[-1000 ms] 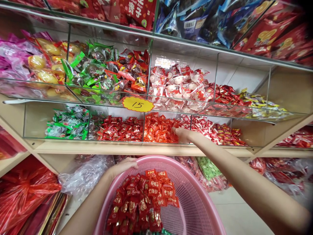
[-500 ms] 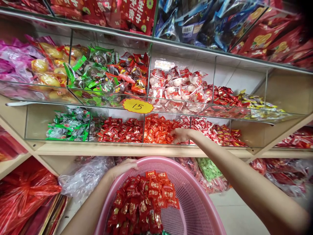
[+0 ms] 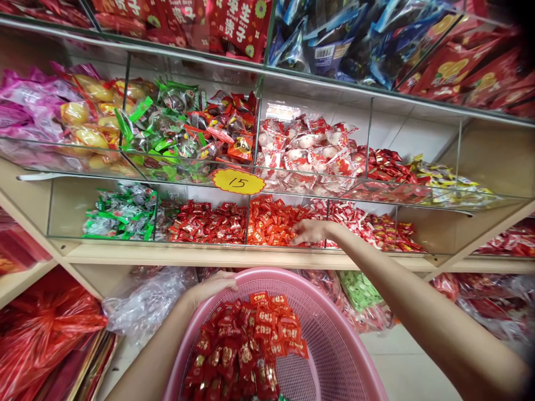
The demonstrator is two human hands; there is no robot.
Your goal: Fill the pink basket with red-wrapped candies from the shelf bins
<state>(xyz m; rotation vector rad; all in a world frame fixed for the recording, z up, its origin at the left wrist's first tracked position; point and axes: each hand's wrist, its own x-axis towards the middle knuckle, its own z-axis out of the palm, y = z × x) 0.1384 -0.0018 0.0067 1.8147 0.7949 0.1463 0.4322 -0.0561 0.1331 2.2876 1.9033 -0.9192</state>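
A pink plastic basket with red candy packets in it is at the bottom centre. My left hand grips its upper left rim. My right hand is in the lower shelf compartment, at the right side of the orange-red candies. Its fingers are bent and point down and left among the packets; whether any packet is between them is too small to tell.
Glass dividers and a front glass edge bound the candy shelves. A yellow price tag hangs above the lower row. Plastic bags lie under the shelf, with a red bag at left.
The whole view has shifted slightly, so the shelves appear a little further right. My right hand's fingers look more spread and clearer among the candies. My left hand stays on the rim.
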